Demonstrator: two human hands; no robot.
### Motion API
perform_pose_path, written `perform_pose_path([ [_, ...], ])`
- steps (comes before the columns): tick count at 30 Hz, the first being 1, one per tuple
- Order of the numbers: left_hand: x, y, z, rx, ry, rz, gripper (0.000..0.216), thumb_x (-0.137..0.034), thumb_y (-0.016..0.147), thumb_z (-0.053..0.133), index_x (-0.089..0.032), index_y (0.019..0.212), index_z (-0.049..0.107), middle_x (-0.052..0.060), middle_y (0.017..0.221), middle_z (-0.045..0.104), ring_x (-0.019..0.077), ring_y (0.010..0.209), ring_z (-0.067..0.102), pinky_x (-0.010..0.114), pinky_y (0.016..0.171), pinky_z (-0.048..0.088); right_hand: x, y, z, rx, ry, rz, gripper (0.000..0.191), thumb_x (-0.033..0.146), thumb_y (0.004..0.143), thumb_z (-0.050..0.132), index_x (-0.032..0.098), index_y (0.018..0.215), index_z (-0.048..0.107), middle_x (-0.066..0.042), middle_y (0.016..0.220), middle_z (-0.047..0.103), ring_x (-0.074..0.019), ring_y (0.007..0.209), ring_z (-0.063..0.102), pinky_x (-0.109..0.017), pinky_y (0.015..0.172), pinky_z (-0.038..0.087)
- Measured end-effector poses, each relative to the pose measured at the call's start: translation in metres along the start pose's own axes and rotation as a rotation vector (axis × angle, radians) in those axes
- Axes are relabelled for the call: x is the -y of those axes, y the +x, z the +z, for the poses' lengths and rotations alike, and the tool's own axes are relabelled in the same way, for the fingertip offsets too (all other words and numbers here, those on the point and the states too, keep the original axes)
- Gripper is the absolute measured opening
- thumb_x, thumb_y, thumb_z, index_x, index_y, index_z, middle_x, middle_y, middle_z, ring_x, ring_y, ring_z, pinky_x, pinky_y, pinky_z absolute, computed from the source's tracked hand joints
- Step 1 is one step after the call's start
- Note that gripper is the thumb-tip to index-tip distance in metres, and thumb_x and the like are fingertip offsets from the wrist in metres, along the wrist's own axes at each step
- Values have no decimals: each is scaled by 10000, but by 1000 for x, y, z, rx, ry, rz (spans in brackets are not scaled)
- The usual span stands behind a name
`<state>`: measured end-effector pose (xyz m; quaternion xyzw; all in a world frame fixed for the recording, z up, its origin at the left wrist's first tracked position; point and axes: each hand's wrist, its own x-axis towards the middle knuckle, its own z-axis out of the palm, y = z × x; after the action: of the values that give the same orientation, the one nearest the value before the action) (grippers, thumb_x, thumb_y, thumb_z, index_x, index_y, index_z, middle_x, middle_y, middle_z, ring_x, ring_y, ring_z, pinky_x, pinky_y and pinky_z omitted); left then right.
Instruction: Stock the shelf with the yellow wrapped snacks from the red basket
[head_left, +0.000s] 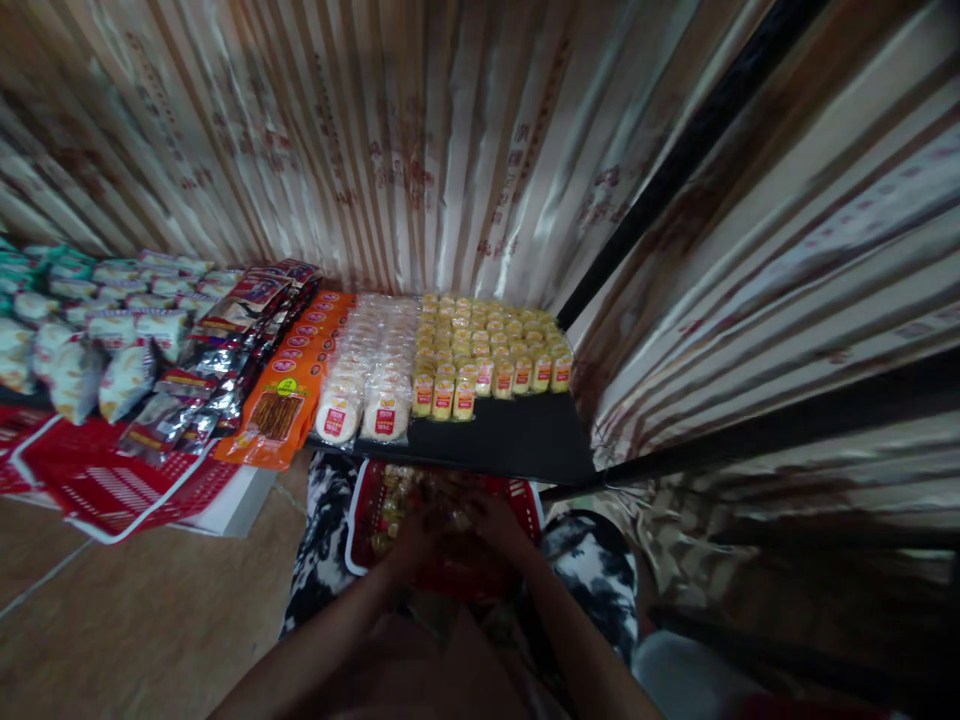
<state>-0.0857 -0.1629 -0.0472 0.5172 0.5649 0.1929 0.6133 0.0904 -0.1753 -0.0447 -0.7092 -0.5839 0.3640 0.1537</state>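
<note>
Small wrapped packets (390, 505) seen in red basket (541, 515), between knees (592, 555), beside shelf (510, 437). Left hand (420, 528) and right hand (489, 520) held inside; finger spread, any grip cannot be told in shadow. Packets judged light, soft, slippery, crushable; best pinched by sides.

Left hand (421, 522) low | right hand (489, 518) near it | forearms (330, 625) angled inward

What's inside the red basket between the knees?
Inside the red basket: small yellowish wrapped packs, clearest on the left side. The left hand and right hand both reach in. Whatever lies beneath the hands and under the top packs is covered; detail is dim.
</note>
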Motion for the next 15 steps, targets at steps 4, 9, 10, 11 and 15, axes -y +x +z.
perform_pose_path([
  [4, -3, -14, 5, -46, 10, 97, 358, -235, 698, 600, -158, 1047, 622, 113, 1138, 626, 251, 1067, 563, 380, 962, 401, 5, -8, -16, -18, 81, -52, 280, 255, 784, 432, 196, 899, 681, -55, 900, 697, -182, 848, 630, -283, 781, 444],
  [9, -14, -31, 0, -93, -14, 232, 384, -204, 720, 553, -171, 1101, 583, 96, 1167, 601, 227, 1104, 536, 374, 975, 393, 13, -19, -35, -14, 239, -70, 335, 411, 773, 439, 179, 854, 667, -42, 790, 682, -168, 725, 609, -259, 639, 443],
  [10, -18, -35, -1, -94, -12, 276, 400, -181, 713, 542, -176, 1112, 575, 89, 1174, 595, 220, 1113, 528, 372, 984, 387, 15, -21, -39, -8, 296, -56, 350, 437, 754, 460, 171, 860, 662, -35, 750, 670, -160, 686, 595, -251, 603, 429],
  [11, -22, -40, -3, -91, 0, 324, 420, -154, 698, 532, -182, 1115, 572, 83, 1175, 592, 216, 1118, 522, 373, 993, 379, 16, -22, -43, -6, 357, -38, 365, 459, 729, 487, 165, 864, 657, -26, 711, 656, -149, 649, 578, -243, 576, 413],
  [15, -41, -54, -6, -65, 59, 484, 449, -110, 651, 524, -193, 1088, 580, 73, 1145, 598, 222, 1115, 511, 399, 1006, 365, 23, -28, -55, -45, 557, 36, 396, 509, 626, 580, 160, 805, 635, 24, 581, 573, -93, 518, 475, -211, 493, 333],
])
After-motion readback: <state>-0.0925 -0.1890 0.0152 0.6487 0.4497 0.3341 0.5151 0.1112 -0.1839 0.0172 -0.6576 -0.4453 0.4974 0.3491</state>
